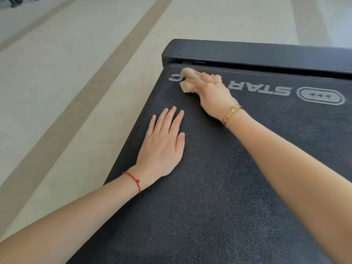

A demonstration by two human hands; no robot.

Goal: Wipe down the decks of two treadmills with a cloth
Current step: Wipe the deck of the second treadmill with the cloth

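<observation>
The cloth (187,80) was a small beige terry piece, bunched under the right hand (211,92) at the far left corner of the treadmill deck (219,187), just short of the black end cover (266,52). It appeared soft, light and limp, with no form of its own; it would be best controlled by gathering it into a wad under the palm and fingers, as was the case here. The fingers of the right hand were curled over the cloth, pressing it to the belt, with tufts showing past the fingertips and beside the wrist.

The left hand (162,143) lay flat on the deck near its left edge, fingers straight and slightly spread, holding nothing; it seemingly served as a brace.

The deck surface was dark and coarse-textured, so the cloth would likely drag rather than slide.

White lettering on the belt, upside down to the camera, read "STAR", followed by letters hidden by the hand, and a final "C". An oval emblem (322,96) with triangular marks sat beside it.

A gold bracelet (231,115) and a red string bracelet (133,181) were on the right and left wrists respectively.
</observation>
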